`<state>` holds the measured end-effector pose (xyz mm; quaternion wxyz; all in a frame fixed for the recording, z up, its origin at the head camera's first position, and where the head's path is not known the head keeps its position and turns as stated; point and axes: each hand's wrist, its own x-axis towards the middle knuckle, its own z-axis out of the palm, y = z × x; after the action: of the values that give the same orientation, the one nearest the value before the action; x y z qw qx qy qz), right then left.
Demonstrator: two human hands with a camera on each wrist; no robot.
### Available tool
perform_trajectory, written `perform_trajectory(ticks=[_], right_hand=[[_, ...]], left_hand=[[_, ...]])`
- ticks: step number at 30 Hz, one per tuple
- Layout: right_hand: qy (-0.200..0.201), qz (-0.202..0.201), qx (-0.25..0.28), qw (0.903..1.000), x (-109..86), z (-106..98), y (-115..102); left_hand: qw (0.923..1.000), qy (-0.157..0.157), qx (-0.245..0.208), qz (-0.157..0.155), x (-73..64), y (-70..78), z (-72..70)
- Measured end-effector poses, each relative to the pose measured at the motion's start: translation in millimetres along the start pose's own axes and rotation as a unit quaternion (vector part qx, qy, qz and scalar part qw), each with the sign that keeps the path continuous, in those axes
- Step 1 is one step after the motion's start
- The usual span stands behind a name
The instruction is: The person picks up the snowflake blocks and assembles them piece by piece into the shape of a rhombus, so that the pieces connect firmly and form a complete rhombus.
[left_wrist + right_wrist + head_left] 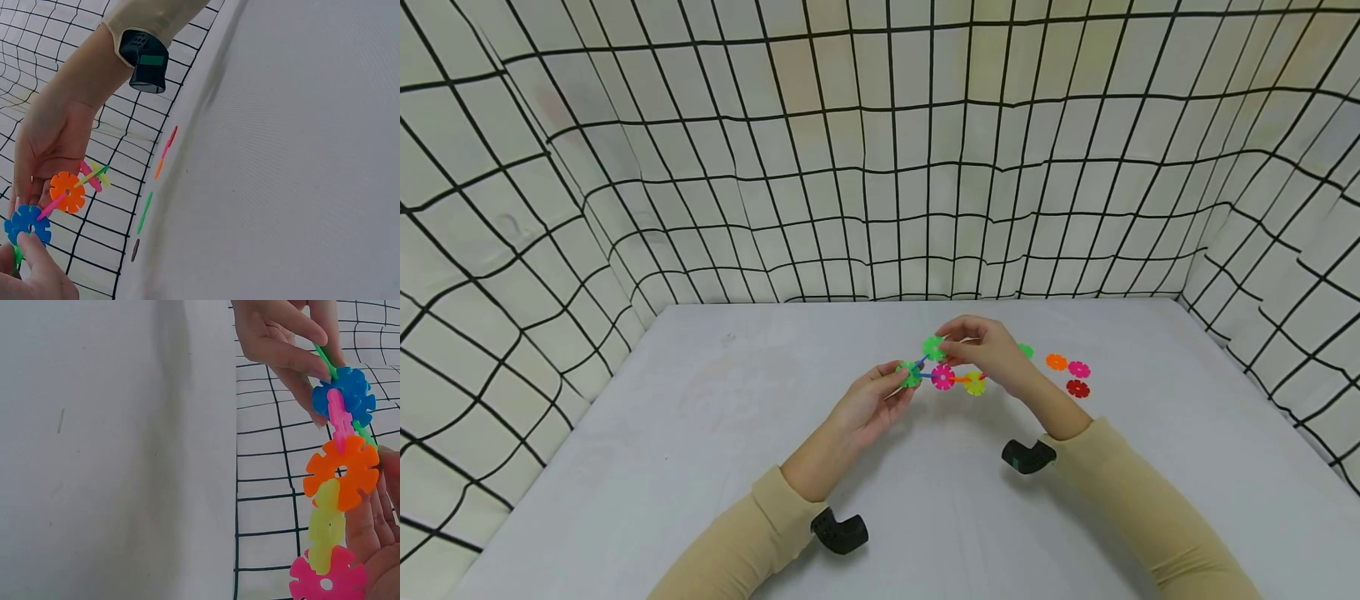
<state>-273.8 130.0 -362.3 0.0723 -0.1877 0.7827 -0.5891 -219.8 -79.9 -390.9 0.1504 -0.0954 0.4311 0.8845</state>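
A chain of interlocked plastic flower discs [943,383] is held above a white-covered table [760,358]. The left hand [868,406] pinches one green disc [910,375] at its end, apparently steadying it; the right hand [991,348] pinches another green disc [932,347] just beside, seemingly to work the joint. Loose discs [1078,388] lie near the right wrist, presumably for easy reach.

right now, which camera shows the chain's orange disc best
The right wrist view: there the orange disc appears largest, its notched face turned to the camera with the center hole visible. The left wrist view shows that face too, but smaller. The head view shows it nearly edge-on, as a thin strip.
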Motion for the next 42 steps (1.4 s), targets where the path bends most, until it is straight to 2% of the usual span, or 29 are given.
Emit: perform_trajectory(ticks=[11,17,25,29,30,33,38,42], right_hand=[[0.005,0.008,0.023,0.9997,0.3,5.2,-4.9],[0.018,0.012,0.044,0.9988,-0.8,11.5,-6.9],[0.045,0.013,0.06,0.9971,-4.5,16.6,-7.9],[0.054,0.008,0.06,0.9967,-5.1,17.4,-7.4],[0.055,0.008,0.06,0.9967,-5.0,17.5,-7.3],[0.057,0.007,0.061,0.9965,-4.6,18.1,-7.6],[0.056,0.012,0.056,0.9968,-3.5,18.8,-8.0],[0.05,0.016,0.048,0.9974,-2.9,17.6,-7.6]], left_hand=[[0.9996,0.008,0.026,0.01,1.2,-0.3,2.3],[0.9997,0.014,0.014,0.015,1.6,-0.1,1.0],[0.9998,0.006,0.004,0.02,1.5,-2.3,-0.9],[0.9992,-0.023,0.003,0.033,-2.1,-3.0,-1.6],[0.9986,-0.039,-0.004,0.035,-3.3,-3.1,-2.6],[0.9981,-0.048,-0.005,0.039,-4.7,-3.1,-2.3],[0.9994,-0.009,0.009,0.032,0.2,-3.4,0.4],[0.9996,0.001,0.015,0.025,2.5,-3.5,0.6]])
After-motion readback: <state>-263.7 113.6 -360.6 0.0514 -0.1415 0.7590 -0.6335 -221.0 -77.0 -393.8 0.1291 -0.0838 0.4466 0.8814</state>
